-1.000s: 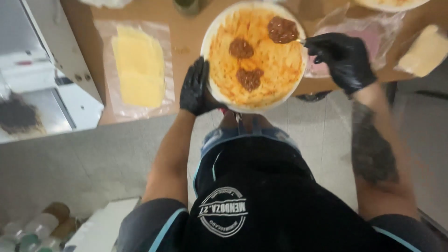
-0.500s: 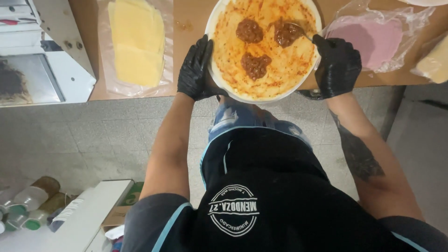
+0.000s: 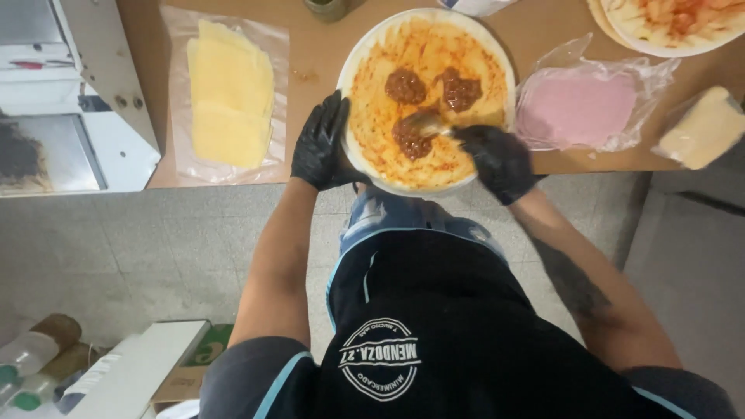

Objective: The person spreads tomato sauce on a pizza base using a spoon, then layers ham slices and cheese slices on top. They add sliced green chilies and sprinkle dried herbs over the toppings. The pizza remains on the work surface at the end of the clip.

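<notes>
A round pizza base (image 3: 372,124) covered in orange-red sauce lies at the near edge of a wooden counter (image 3: 310,54). Three dark brown dollops of filling (image 3: 405,85) sit near its middle. My left hand (image 3: 322,143), in a black glove, grips the base's left rim. Black-gloved too, my right hand (image 3: 497,159) holds a metal spoon (image 3: 427,122) whose bowl rests on the nearest dollop.
Yellow cheese slices on clear plastic (image 3: 229,97) lie left of the base. Pink ham slices in a plastic wrap (image 3: 578,109) and a cheese block (image 3: 702,128) lie to the right. Another sauced base (image 3: 671,19) sits at the top right. Bottles (image 3: 31,353) and a box stand on the floor.
My right hand moved from the base's right rim to its lower middle, bringing the spoon onto the nearest dollop. The view shifted so the counter sits lower in frame.
</notes>
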